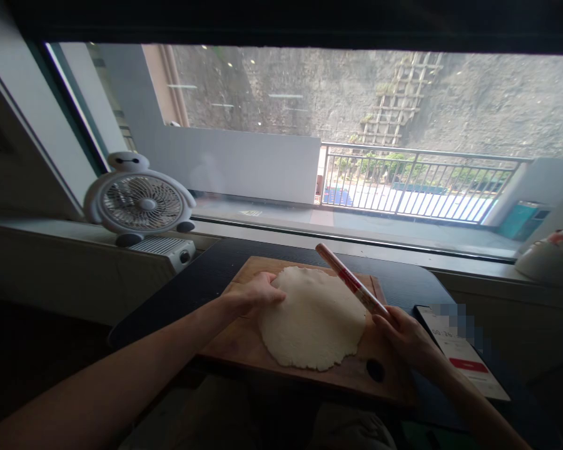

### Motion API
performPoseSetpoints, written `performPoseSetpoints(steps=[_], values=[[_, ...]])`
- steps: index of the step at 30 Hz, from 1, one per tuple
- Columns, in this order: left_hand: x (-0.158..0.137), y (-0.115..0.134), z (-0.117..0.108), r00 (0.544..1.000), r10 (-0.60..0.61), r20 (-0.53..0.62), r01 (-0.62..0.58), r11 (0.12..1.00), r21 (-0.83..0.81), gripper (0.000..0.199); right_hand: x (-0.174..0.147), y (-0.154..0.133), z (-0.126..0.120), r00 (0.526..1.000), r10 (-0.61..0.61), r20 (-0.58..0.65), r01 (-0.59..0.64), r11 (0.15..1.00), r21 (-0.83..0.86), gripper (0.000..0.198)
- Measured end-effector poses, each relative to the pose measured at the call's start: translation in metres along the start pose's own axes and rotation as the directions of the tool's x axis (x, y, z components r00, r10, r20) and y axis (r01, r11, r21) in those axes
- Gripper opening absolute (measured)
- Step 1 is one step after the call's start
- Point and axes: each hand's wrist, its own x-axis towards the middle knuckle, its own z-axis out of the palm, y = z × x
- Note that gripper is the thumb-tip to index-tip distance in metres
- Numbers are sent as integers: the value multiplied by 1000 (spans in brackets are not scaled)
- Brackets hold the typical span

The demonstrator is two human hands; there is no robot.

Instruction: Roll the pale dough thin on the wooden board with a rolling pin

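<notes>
A flat, roughly round sheet of dough [314,319] with a ragged edge lies on a wooden cutting board [232,347]. My left hand [260,292] is at the dough's upper left edge, its thumb on top and its fingers closed around the rim; the fingertips are partly hidden. In my right hand [401,331] is one end of a slim rolling pin [331,256] with a red label. The pin points up and to the left, tilted above the right side of the dough. Near its lower right corner the board has a dark round hole [375,370].
On the dark table [178,300], a tablet or large phone [469,356] showing a timer lies by my right forearm. A white fan [143,203] stands at the left on a ledge beside the window. A rounded white object [544,259] sits on the right ledge.
</notes>
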Motion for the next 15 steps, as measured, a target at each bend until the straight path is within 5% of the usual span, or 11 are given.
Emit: performPoseSetpoints(steps=[4,7,9,12,15], values=[[0,2,-35,987,-20,162,5,996,88,36,-11,2,-11,999,-14,29,15,999,-35,39],[13,11,-75,996,-80,-41,90,883,461,31,-23,1,-21,996,-53,67,62,989,-134,33],[26,22,-86,975,24,-223,119,788,605,37,-29,-2,-24,988,-92,125,114,977,-181,31],[44,37,-61,940,213,-268,21,746,666,46,-32,-12,-25,968,-155,196,197,956,-217,29],[51,38,-4,915,379,-138,-177,685,707,46,-30,-18,-25,951,-211,224,266,929,-255,27]])
